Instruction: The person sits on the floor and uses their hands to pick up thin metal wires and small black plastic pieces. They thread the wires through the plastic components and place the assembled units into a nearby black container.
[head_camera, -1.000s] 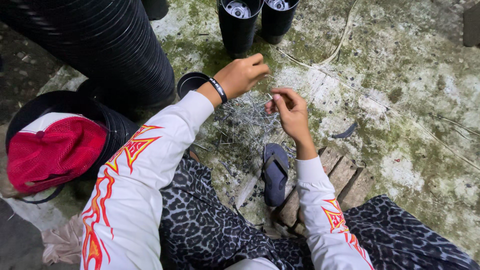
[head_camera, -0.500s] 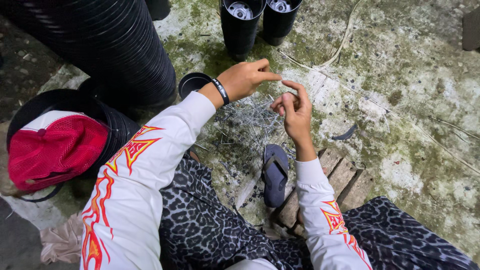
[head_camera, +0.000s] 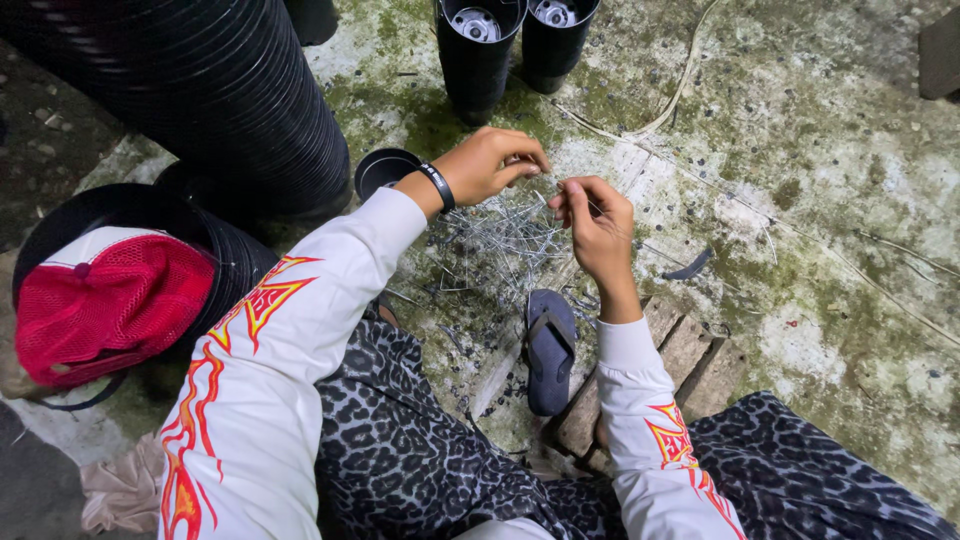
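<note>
Fingertips of the left hand (head_camera: 487, 165) and right hand (head_camera: 597, 222) pinch a thin wire (head_camera: 556, 186) above the wire pile (head_camera: 497, 240) on the floor, mid-sorting; steady, fine handling seems needed.

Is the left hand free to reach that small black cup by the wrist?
Probably yes: the left hand hovers just right of the black cup, nothing between them, though its fingers seem to pinch thin wire.

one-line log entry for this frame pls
left hand: pinching thin wire | right hand: pinching same wire | below: wire pile on mossy floor | nearby: black pots, sandal
</note>
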